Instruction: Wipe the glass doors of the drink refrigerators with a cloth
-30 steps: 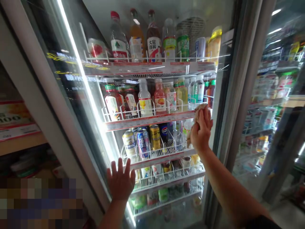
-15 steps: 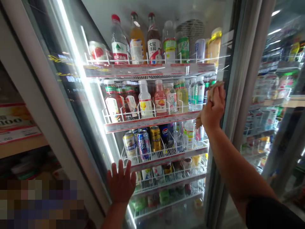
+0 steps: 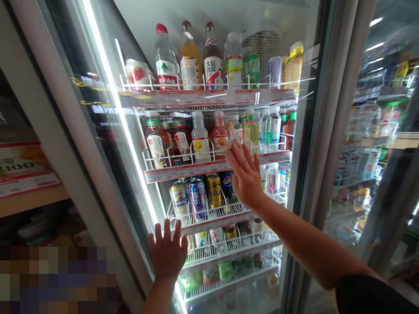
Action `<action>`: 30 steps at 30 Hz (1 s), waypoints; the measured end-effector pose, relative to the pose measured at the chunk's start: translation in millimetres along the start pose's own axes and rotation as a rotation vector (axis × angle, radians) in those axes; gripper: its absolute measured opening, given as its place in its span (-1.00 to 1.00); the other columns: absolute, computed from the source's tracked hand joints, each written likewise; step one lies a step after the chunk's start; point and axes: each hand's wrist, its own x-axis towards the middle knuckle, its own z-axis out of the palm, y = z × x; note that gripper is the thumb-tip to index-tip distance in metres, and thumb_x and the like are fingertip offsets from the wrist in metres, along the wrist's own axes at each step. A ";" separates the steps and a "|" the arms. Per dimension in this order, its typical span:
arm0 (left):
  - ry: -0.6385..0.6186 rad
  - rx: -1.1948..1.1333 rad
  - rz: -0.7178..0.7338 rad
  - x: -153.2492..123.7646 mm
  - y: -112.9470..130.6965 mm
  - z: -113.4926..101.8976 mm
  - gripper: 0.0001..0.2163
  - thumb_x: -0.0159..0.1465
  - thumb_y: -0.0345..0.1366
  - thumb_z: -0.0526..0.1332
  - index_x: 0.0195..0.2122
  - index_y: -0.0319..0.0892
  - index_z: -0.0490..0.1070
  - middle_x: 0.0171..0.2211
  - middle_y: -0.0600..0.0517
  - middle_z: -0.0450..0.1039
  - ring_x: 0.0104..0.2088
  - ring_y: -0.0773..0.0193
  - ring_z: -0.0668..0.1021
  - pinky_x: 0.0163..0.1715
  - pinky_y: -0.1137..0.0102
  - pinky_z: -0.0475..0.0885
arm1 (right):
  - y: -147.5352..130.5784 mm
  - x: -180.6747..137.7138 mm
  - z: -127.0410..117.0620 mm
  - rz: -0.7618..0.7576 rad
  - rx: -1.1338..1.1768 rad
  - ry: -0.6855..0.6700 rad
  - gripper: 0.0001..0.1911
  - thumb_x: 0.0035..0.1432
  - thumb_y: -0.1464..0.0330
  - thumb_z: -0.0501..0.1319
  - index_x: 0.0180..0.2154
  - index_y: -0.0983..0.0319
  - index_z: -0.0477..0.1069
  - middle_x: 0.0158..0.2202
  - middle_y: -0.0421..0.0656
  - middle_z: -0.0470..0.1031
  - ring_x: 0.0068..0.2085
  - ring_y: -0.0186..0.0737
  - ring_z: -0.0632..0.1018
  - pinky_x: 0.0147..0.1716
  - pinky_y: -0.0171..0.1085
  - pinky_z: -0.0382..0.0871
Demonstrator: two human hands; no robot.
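Note:
My right hand (image 3: pixel 245 176) presses a cloth (image 3: pixel 230 151) against the glass door (image 3: pixel 98 183) of a drinks fridge, in front of the second and third shelves. Most of the cloth is hidden under my fingers; only a pale blurred edge shows at the fingertips. Lower on the left, my left hand (image 3: pixel 168 250) rests on the same glass with its fingers spread, holding nothing. Behind the pane stand a bottle of red drink (image 3: pixel 220 135), a bottle with a yellow label (image 3: pixel 200 139) and a gold can (image 3: pixel 214 190).
Several white wire shelves hold bottles and cans, with price strips (image 3: pixel 209 96) along their fronts. A bright light strip (image 3: pixel 108 74) runs down the left side. A metal door frame (image 3: pixel 337 87) stands at right, beside another stocked fridge (image 3: pixel 363 131). At left is a price sign (image 3: pixel 26 163).
My right hand has moved left across the glass with the cloth, from near the right door frame to the middle. My left hand has stayed in place.

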 end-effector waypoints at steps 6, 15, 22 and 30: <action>0.020 0.010 0.028 -0.2 -0.9 -0.2 -0.33 0.35 -0.30 0.21 0.45 -0.08 -0.02 0.45 -0.08 -0.11 0.45 -0.06 -0.02 0.42 -0.01 -0.07 | -53.2 -38.6 11.4 -0.283 0.030 -0.214 -0.29 0.33 0.46 0.06 0.44 0.12 -0.07 0.44 -0.32 0.10 0.50 -0.27 -0.12 0.49 -0.06 -0.40; 0.007 0.011 0.019 -3.2 -2.4 2.2 -0.32 0.36 -0.31 0.21 0.45 -0.09 -0.05 0.46 -0.12 -0.12 0.45 -0.07 -0.03 0.42 -0.03 -0.09 | -90.4 -56.7 29.6 -0.526 0.073 -0.183 -0.47 0.39 0.33 0.06 0.35 0.12 0.18 0.45 -0.39 0.07 0.50 -0.25 -0.15 0.48 -0.03 -0.44; -0.001 0.033 0.024 -2.8 -2.7 0.9 -0.34 0.37 -0.30 0.20 0.45 -0.09 -0.02 0.46 -0.11 -0.11 0.45 -0.09 -0.01 0.42 -0.03 -0.08 | -94.3 -2.8 42.9 -0.403 0.093 -0.207 -0.32 0.31 0.44 0.10 0.41 0.12 0.01 0.47 -0.34 0.04 0.50 -0.24 -0.23 0.48 0.05 -0.36; 0.020 0.022 0.038 0.3 -2.1 -0.2 -0.34 0.38 -0.30 0.18 0.45 -0.11 -0.04 0.46 -0.12 -0.12 0.45 -0.08 -0.03 0.42 -0.02 -0.10 | -111.4 -11.9 49.6 -0.456 0.099 -0.114 -0.45 0.39 0.39 0.00 0.37 0.11 0.15 0.45 -0.38 0.06 0.49 -0.25 -0.08 0.48 -0.01 -0.44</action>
